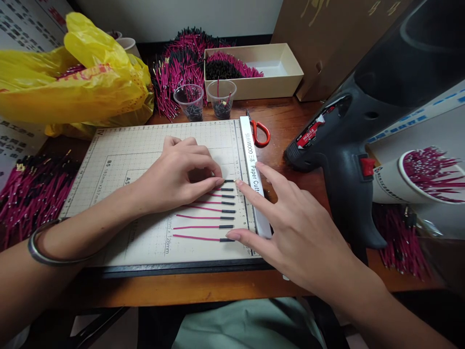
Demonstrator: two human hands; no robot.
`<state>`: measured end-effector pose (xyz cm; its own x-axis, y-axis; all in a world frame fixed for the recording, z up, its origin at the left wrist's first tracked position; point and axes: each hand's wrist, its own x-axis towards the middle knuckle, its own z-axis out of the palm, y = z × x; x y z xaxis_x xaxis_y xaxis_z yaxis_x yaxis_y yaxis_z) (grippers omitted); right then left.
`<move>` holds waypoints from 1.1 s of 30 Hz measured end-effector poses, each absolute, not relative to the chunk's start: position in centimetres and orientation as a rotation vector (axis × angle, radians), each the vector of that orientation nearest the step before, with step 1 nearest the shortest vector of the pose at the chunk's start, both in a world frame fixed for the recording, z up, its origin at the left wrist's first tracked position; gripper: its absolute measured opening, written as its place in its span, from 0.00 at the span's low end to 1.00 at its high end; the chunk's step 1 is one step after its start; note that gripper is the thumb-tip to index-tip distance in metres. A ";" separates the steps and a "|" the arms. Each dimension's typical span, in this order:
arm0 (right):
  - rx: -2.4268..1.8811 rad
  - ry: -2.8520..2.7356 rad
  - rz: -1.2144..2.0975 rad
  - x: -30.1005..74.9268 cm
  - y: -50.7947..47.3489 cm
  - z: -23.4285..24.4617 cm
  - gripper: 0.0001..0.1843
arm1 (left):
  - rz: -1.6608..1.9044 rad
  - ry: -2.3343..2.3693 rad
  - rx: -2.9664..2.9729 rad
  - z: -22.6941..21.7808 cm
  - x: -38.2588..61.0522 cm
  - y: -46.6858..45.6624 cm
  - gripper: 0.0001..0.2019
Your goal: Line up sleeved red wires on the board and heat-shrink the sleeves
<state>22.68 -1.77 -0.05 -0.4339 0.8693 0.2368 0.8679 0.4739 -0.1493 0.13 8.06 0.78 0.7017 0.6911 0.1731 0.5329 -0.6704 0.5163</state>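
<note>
On the paper cutter board (145, 242), several pink wires with black sleeves (203, 227) lie side by side, their sleeved ends toward the cutter's white rail (250, 160). My left hand (181, 169) rests on the board, thumb and forefinger pinched on the topmost wire (228, 181), most of which is hidden under the hand. My right hand (290, 213) is spread over the rail. Its forefinger tip is at the sleeved end of that topmost wire, and its thumb tip is at the sleeve of the lowest one.
Behind the board stand two clear cups (222, 99) and a cream box (254, 89) of wires. Orange-handled scissors (260, 133) lie past the rail. A black heat gun (337, 121) and white cup of wires (388, 179) are right; a yellow bag (90, 92) and wire pile (32, 189) left.
</note>
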 end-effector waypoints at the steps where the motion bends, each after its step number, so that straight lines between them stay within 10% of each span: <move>1: -1.483 -2.444 0.007 22.7 -1.8 -0.1 0.37 | 0.497 0.944 2.481 0.8 0.1 8.1 0.09; 33: -1.472 -2.450 0.023 22.9 -1.8 0.1 0.37 | 0.436 0.990 2.503 1.1 0.3 8.0 0.12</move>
<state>22.90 -1.80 0.14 -0.4401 0.8676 0.2314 0.8630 0.4799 -0.1578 0.35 8.03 1.09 0.6985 0.7028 0.1347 0.5738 -0.6625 0.4815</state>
